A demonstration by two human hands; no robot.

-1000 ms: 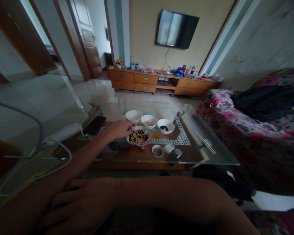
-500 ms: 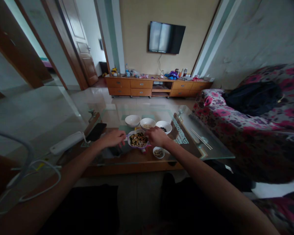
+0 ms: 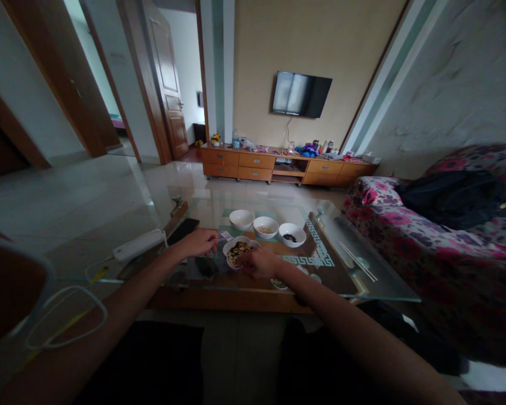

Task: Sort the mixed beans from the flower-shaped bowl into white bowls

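A scalloped, purple-rimmed bowl (image 3: 226, 247) of mixed dark and pale bits, like beans or seeds, sits on the glass table. My right hand (image 3: 258, 262) reaches over its right side, fingers bent down into the mix; whatever they pinch is hidden. Just left of the bowl hovers my left hand (image 3: 200, 243), fingers curled, with nothing visible in them. Behind stand a white bowl (image 3: 241, 219), whose inside shows nothing distinct, a white bowl of pale bits (image 3: 265, 228) and a white bowl of dark bits (image 3: 292, 235). Under my right wrist a small dish (image 3: 279, 284) is partly covered.
Chopsticks (image 3: 357, 261) lie on the right of the glass table (image 3: 388, 289). A white power strip (image 3: 139, 245) with cables and a dark flat object (image 3: 184, 229) are at the left. A flowered sofa (image 3: 425, 225) flanks the table's right side.
My left hand has come off the bowl's left edge. My right hand has moved from the bowl's right rim to over its contents. The view has tilted up and shifted left.
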